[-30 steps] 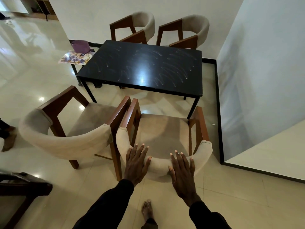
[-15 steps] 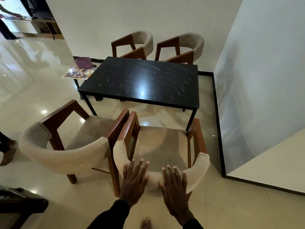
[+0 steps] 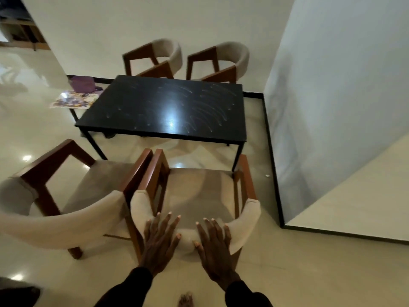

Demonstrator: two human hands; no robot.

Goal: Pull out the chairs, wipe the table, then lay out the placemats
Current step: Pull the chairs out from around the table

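Note:
A black table [image 3: 155,107] with streak marks on its top stands in the middle of the head view. Two cushioned wooden chairs stand apart from its near side: one at the left [image 3: 66,222] and one right in front of me [image 3: 199,196]. My left hand [image 3: 159,242] and my right hand [image 3: 215,247] lie flat on the curved backrest of that near chair, fingers spread and straight, not curled round it. Two more chairs [image 3: 168,52] [image 3: 232,56] sit at the table's far side. Patterned placemats [image 3: 74,99] lie on a small stand left of the table.
A purple object [image 3: 83,83] sits behind the placemats. A white wall block [image 3: 332,107] with a black base strip rises close on the right. The floor is glossy tile. My bare foot [image 3: 186,300] shows at the bottom edge; a dark object [image 3: 17,295] is at the lower left.
The near chair has come back from the table with my hands on its backrest. The view has lifted and drawn back, so the table sits farther off. My fingers have straightened.

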